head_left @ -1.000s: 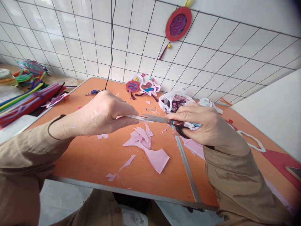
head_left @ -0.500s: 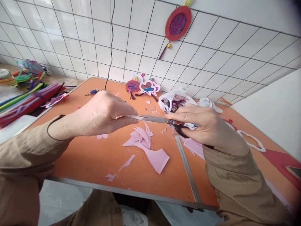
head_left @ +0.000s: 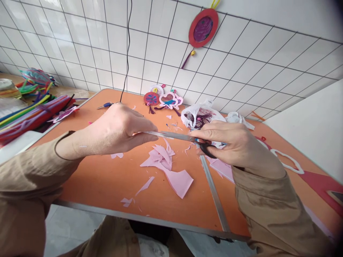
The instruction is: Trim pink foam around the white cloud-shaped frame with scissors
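Note:
My right hand [head_left: 235, 142] is closed around the black handles of a pair of scissors [head_left: 179, 136], whose metal blades point left. Between the thumb and fingers of my left hand [head_left: 116, 126] is a thin pale piece [head_left: 151, 133], seen almost edge-on; most of it is hidden. The blade tips meet this piece close to my left fingertips, above the table. Below the blades lie crumpled pink offcuts [head_left: 160, 157], and one larger pink scrap [head_left: 180, 181] stretches towards me.
Several decorated tags [head_left: 168, 100] and a white plastic bag [head_left: 199, 114] of dark tassels stand by the tiled wall. Coloured pipe cleaners [head_left: 34, 114] lie at the left. A blue-handled screwdriver [head_left: 106, 105] is behind my left hand. The orange table [head_left: 102, 182] has a metal edge.
The scissor blades have closed slightly at the pale piece. Both hands stay nearly in the same place, and the scraps on the table have not moved.

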Tool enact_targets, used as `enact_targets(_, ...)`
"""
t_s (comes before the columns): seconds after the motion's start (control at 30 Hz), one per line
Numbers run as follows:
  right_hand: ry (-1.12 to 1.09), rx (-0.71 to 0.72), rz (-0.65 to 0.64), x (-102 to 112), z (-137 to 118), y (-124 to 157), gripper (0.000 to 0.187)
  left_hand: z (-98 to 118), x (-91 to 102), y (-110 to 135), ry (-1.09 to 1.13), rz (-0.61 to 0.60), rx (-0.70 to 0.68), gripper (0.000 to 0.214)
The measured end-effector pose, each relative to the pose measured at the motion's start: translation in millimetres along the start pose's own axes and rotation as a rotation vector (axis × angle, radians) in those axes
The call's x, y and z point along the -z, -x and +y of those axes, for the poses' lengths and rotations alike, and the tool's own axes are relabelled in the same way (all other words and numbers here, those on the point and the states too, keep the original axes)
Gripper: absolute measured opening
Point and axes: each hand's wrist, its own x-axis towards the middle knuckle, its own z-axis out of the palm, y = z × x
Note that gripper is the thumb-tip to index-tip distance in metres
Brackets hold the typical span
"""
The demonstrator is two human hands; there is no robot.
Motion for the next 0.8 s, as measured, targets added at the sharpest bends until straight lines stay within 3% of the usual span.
enact_targets(0.47, 0.019, 0.045, 0.023, 0.4, -0.4, -0.8, 0.040, 1.9, 3.7, -0.1, 0.001, -0.035, 0.027, 0.030)
enact_targets(0.8, 0.074, 0.053, 0.034, 1.7, -3.8, -4.0, 0.039, 1.5, 2.4, -0.1, -0.015, -0.012, 0.000, 0.034)
